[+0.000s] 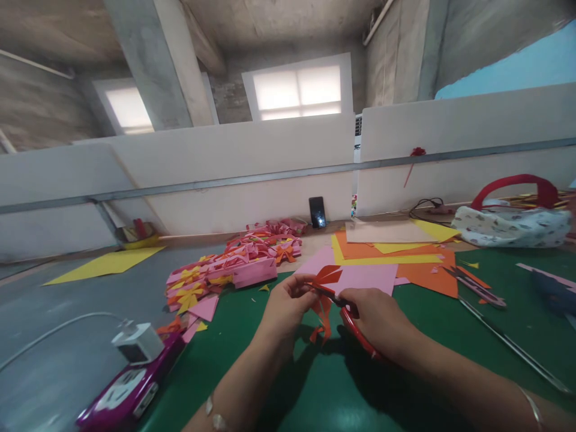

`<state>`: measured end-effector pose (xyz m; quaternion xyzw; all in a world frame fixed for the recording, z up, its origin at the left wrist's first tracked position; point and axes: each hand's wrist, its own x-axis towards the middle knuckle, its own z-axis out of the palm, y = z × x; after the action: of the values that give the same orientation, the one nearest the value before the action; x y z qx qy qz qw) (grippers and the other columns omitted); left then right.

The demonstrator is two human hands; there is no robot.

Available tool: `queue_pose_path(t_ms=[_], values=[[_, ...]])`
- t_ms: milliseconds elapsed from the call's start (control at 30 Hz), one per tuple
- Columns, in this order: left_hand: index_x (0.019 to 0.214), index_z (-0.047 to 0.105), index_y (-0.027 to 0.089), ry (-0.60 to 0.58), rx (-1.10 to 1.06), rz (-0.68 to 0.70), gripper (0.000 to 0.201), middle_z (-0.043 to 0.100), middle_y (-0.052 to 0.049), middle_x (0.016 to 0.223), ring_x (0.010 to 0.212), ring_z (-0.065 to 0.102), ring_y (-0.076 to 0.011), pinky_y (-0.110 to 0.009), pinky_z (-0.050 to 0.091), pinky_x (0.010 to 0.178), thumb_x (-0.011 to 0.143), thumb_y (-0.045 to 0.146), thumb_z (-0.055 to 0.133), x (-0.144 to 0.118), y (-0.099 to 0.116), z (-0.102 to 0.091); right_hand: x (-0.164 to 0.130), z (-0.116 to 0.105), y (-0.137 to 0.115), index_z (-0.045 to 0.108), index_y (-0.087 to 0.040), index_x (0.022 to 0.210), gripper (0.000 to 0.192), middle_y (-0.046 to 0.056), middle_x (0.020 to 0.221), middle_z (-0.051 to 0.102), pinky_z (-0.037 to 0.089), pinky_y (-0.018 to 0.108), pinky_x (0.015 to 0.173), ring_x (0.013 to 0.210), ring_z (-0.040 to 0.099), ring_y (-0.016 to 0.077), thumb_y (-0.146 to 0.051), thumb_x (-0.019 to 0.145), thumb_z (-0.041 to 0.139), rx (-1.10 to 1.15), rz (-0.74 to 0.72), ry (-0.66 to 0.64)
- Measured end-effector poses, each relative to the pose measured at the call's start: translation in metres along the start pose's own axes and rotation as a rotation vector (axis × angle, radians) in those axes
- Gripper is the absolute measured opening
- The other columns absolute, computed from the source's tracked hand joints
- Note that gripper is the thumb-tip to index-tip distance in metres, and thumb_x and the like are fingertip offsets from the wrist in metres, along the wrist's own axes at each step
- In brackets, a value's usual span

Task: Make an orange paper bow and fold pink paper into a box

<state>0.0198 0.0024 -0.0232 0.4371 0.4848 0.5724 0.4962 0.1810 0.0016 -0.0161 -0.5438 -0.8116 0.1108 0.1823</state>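
Note:
An orange paper cutout (327, 275) with petal-like points is pinched in the fingers of my left hand (290, 303), above the green mat. My right hand (378, 318) is closed round the red handles of a pair of scissors (360, 336). The dark scissor blades reach left to the paper beside my left fingertips. Below the blades hangs more orange paper (322, 327), narrow and curled at its lower end. Whether the blades are fully closed is hard to see.
A heap of pink and yellow paper pieces (243, 261) lies left of centre. Behind my hands are orange sheets (427, 273) and pink paper (366, 277). A metal rod (513, 345) and a grey-handled cutting tool (479, 288) lie right. A purple power strip (130, 390) with a charger sits front left.

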Motion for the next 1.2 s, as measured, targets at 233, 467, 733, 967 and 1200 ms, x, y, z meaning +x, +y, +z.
queue_pose_path(t_ms=[233,467,733,967,1200], values=[[0.085,0.063,0.014,-0.067,-0.006,0.004,0.03,0.068,-0.002,0.067,0.061,0.062,-0.013,-0.023,0.046,0.06,0.055,0.011,0.069,-0.004,0.003,0.001,0.0,0.002,0.002,0.063,-0.022,0.073,0.016,0.001,0.072,0.068,0.025,0.023,0.051,0.063,0.055,0.0144,-0.017,0.071,0.048,0.042,-0.017,-0.004],[0.084,0.064,0.014,-0.093,-0.025,-0.013,0.03,0.07,-0.005,0.074,0.067,0.064,-0.0146,-0.025,0.048,0.065,0.055,0.012,0.071,-0.006,0.003,0.001,0.0,0.002,0.003,0.062,-0.021,0.068,0.014,0.002,0.071,0.068,0.025,0.023,0.051,0.062,0.055,0.014,-0.017,0.072,0.048,0.031,-0.018,0.007],[0.082,0.065,0.014,-0.095,-0.027,-0.011,0.028,0.069,-0.003,0.071,0.063,0.063,-0.0133,-0.023,0.047,0.063,0.055,0.011,0.071,-0.006,0.003,0.002,-0.001,0.003,0.003,0.062,-0.021,0.068,0.015,0.003,0.071,0.069,0.025,0.024,0.05,0.063,0.056,0.0155,-0.02,0.074,0.048,-0.001,-0.017,-0.01],[0.091,0.062,0.014,-0.011,-0.066,-0.023,0.035,0.068,-0.004,0.072,0.065,0.063,-0.0135,-0.022,0.047,0.062,0.058,0.012,0.072,-0.006,0.011,-0.001,0.0,0.001,0.007,0.062,-0.022,0.074,0.014,0.001,0.071,0.067,0.025,0.024,0.05,0.061,0.054,0.015,-0.016,0.071,0.049,0.047,-0.053,0.001],[0.086,0.06,0.015,0.12,-0.212,-0.021,0.027,0.065,0.001,0.063,0.053,0.058,-0.0063,-0.015,0.044,0.053,0.062,0.005,0.067,-0.005,0.022,-0.004,0.005,-0.009,0.006,0.061,-0.017,0.085,0.023,-0.001,0.064,0.061,0.039,0.023,0.054,0.058,0.055,0.0132,-0.015,0.062,0.058,0.524,0.015,-0.123]])
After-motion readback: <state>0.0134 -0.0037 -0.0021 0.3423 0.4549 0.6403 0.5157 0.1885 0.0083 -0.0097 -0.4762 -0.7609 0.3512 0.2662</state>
